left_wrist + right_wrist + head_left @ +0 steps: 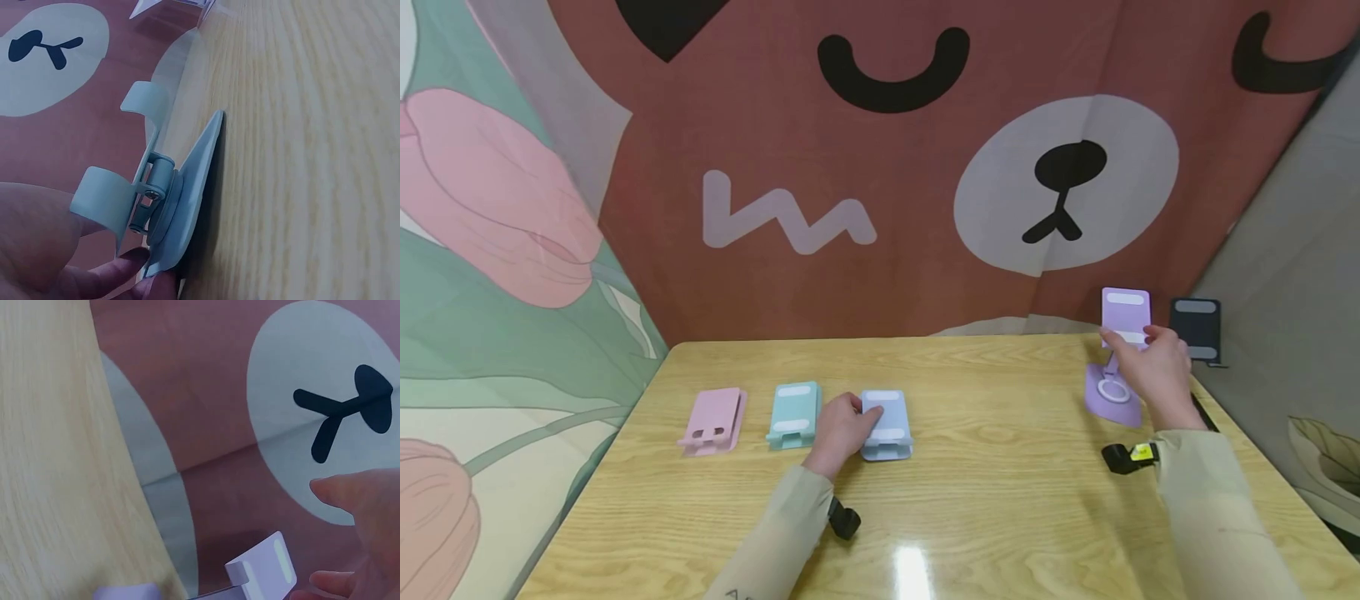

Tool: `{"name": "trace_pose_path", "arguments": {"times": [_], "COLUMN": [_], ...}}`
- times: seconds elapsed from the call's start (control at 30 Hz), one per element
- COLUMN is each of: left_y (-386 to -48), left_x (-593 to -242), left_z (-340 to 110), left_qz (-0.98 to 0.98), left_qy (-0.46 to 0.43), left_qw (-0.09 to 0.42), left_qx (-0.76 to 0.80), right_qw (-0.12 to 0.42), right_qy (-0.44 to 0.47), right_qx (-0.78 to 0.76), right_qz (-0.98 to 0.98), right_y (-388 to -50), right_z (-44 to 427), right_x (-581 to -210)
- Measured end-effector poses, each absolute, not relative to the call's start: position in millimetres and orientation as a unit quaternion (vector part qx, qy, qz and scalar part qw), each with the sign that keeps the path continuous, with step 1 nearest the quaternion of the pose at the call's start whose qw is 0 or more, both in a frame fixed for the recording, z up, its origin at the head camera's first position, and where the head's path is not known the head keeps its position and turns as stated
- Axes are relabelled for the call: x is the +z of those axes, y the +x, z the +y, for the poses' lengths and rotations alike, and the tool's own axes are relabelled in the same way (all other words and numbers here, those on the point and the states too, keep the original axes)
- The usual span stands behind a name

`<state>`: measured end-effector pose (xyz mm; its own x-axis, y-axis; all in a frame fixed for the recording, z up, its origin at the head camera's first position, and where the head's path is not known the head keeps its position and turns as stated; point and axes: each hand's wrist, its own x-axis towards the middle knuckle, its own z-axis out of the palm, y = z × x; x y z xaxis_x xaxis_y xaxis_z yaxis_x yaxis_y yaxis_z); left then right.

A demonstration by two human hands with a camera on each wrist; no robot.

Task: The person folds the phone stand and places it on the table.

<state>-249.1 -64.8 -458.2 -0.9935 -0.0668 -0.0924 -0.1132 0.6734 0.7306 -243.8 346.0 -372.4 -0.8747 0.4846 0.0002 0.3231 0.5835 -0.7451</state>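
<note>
My left hand [838,433] pinches the left edge of a light blue folding phone stand [891,446]. In the left wrist view, its fingers [140,265] are at the end of the stand's base, and the base tilts off the table. At the far right stands an unfolded purple phone stand [1126,304], its plate raised on an arm over a ringed base. My right hand [1157,371] is around the plate's lower part, thumb and fingers spread. In the right wrist view, the thumb [340,487] looks apart from the purple stand [275,565].
A folded pink phone stand [715,419] and a folded teal one [795,408] lie left of my left hand. An unfolded black stand [1195,321] is at the back right corner, close to my right hand. A printed cloth [850,292] hangs behind the wooden table [1000,500].
</note>
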Motion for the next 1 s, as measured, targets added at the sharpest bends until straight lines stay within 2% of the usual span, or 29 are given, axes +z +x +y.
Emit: {"name": "trace_pose_path", "arguments": {"times": [0.17,0.43,0.73,1.0], "left_y": [-247,-245,-245,-246], "left_x": [-460,-464,-466,-465], "left_z": [-66,-67,-67,-65], "left_qz": [0.919,0.934,0.931,0.925], "left_qy": [-0.038,-0.019,-0.015,-0.032], "left_qw": [0.025,-0.009,-0.013,0.001], "left_qx": [0.39,0.356,0.365,0.378], "right_qw": [0.079,0.04,0.052,0.046], "right_qy": [-0.231,-0.201,-0.158,-0.159], "right_qx": [0.397,0.404,0.403,0.402], "right_qz": [-0.885,-0.892,-0.9,-0.901], "right_y": [-249,-254,-261,-268], "right_z": [350,360,364,365], "right_x": [-376,-385,-395,-397]}}
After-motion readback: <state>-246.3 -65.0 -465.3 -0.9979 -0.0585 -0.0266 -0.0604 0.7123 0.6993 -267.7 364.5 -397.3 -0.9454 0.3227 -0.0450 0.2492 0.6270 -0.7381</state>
